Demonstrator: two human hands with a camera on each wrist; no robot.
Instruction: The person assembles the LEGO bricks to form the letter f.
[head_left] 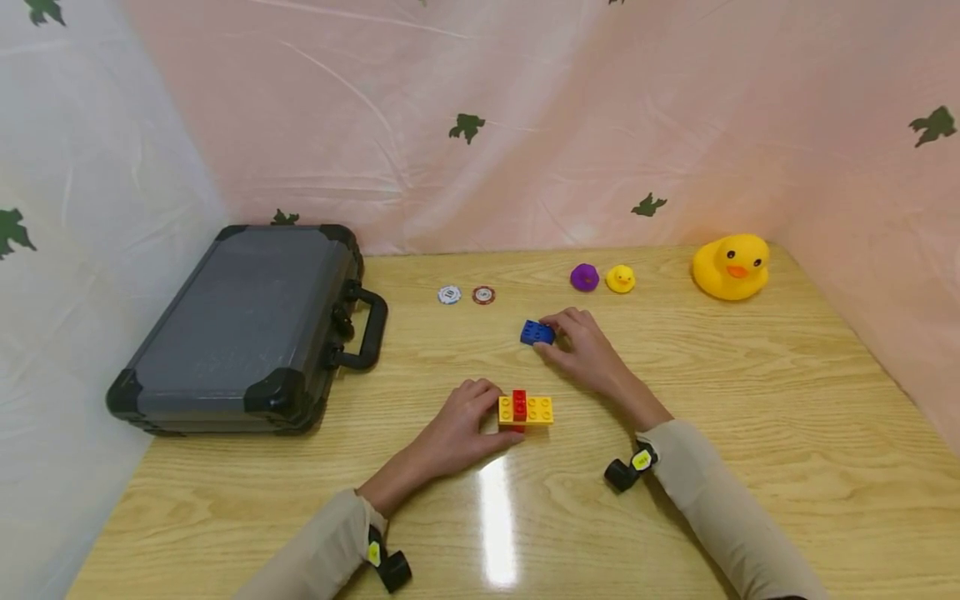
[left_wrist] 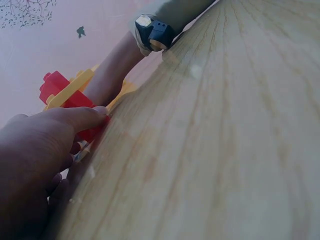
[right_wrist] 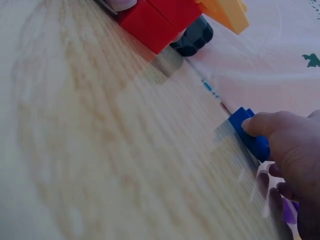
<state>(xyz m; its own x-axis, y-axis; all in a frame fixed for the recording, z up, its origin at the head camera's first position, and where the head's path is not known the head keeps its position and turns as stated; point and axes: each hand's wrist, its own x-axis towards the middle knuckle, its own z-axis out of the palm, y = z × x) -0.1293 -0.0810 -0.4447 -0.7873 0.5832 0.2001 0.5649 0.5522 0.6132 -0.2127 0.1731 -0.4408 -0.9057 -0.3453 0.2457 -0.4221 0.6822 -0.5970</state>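
Observation:
My left hand (head_left: 456, 429) grips a stack of toy building bricks at the middle front of the table. The stack has a flat yellow brick (head_left: 541, 409) between a red brick (head_left: 519, 403) on top and red bricks (right_wrist: 150, 25) underneath. In the left wrist view the thumb presses on the lower red part, close to the tabletop. Farther back, my right hand (head_left: 588, 357) pinches a blue brick (head_left: 533, 332) between thumb and fingers. The right wrist view shows this blue brick (right_wrist: 248, 136) at table level, its far side hidden by the hand.
A grey case (head_left: 232, 317) with a black handle lies at the left. Two poker chips, one white (head_left: 449, 295) and one red (head_left: 483, 295), lie behind the bricks. A purple duck (head_left: 584, 277), a small yellow duck (head_left: 621, 279) and a large yellow duck (head_left: 731, 268) stand along the back.

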